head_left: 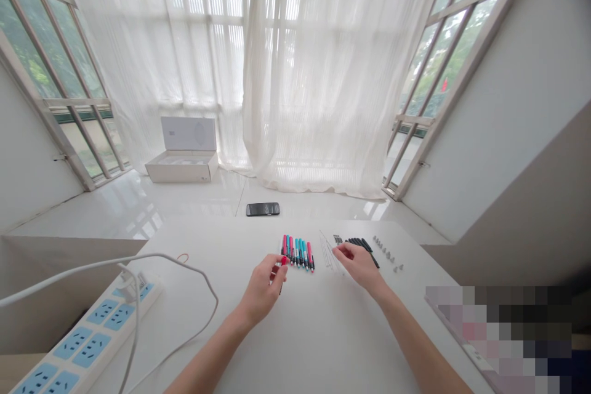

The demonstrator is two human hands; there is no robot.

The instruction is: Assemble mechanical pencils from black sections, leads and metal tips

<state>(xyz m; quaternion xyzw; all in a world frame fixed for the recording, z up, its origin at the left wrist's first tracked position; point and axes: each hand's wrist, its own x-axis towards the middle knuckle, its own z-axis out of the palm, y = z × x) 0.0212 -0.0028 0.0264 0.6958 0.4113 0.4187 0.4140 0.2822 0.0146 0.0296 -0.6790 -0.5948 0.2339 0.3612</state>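
My left hand (265, 284) is closed around a red pen barrel (284, 260), held upright just left of the row of pens. My right hand (362, 266) pinches a thin pen refill (327, 239) above the other refills. Several slim, pale pen refills (324, 252) lie side by side under its fingertips. Between my hands, red and teal pens (298, 251) lie in a neat row on the white table (318, 332). Dark pen parts (364, 244) lie beyond my right hand, which partly covers them. Farther right, small grey pen tips (386, 253) form a slanting line.
A black phone (263, 209) lies past the table's far edge. An open white box (181, 167) stands on the ledge at back left. At near left is a power strip (87, 335) with a looping white cable (203, 277). A thin orange ring (183, 257) lies left of my left hand.
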